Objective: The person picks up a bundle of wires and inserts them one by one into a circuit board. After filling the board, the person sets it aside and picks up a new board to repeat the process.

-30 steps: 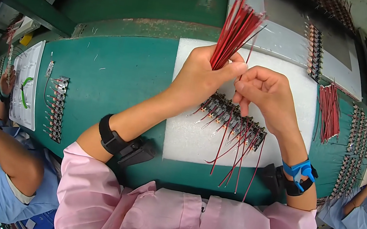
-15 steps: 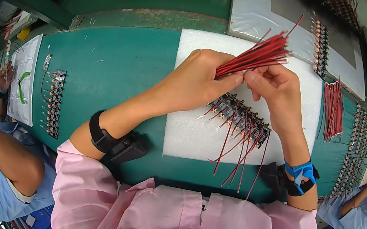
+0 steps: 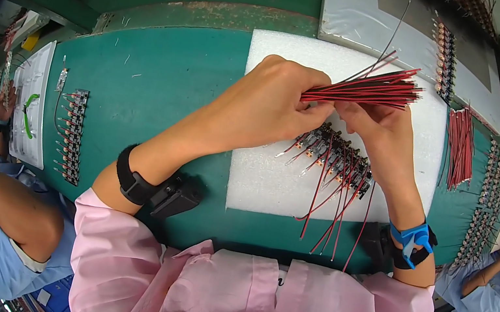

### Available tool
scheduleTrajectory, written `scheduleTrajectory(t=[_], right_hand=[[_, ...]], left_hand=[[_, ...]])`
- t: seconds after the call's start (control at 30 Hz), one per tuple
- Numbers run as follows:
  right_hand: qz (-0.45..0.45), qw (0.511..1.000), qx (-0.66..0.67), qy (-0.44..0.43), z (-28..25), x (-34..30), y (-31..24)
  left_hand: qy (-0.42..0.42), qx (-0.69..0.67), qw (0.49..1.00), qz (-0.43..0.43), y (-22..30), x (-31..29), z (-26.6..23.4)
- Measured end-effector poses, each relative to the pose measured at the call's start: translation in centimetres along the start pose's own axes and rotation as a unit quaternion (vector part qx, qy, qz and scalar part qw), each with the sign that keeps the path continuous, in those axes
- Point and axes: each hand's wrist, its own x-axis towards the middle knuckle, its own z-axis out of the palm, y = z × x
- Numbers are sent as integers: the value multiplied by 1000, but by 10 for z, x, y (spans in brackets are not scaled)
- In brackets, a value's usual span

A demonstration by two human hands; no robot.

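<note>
Wires (image 3: 377, 90): held in a bunch above the white pad (image 3: 258, 184); their long axis is run mainly left to right, free ends pointed right and slightly away; one dark strand (image 3: 394, 35) is angled more steeply.
Left hand (image 3: 278, 104): closed around the wires' left end.
Right hand (image 3: 385, 136): curled just beneath them; whether any is gripped cannot be told.
Boards (image 3: 339, 158): set in a slanted row on the pad.
</note>
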Motion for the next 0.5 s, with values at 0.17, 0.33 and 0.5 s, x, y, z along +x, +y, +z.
scheduleTrajectory(t=[0.17,0.33,0.5], right_hand=[[-12,1000,-14,-4,-5,-3,3],[11,1000,-1,-13,-5,-3,1],[57,993,98,-41,-12,2,6]], left_hand=[[-8,42,996,82,-2,-1,-1],[-16,30,995,95,-2,-2,-3],[-27,-72,997,12,-5,-1,-3]])
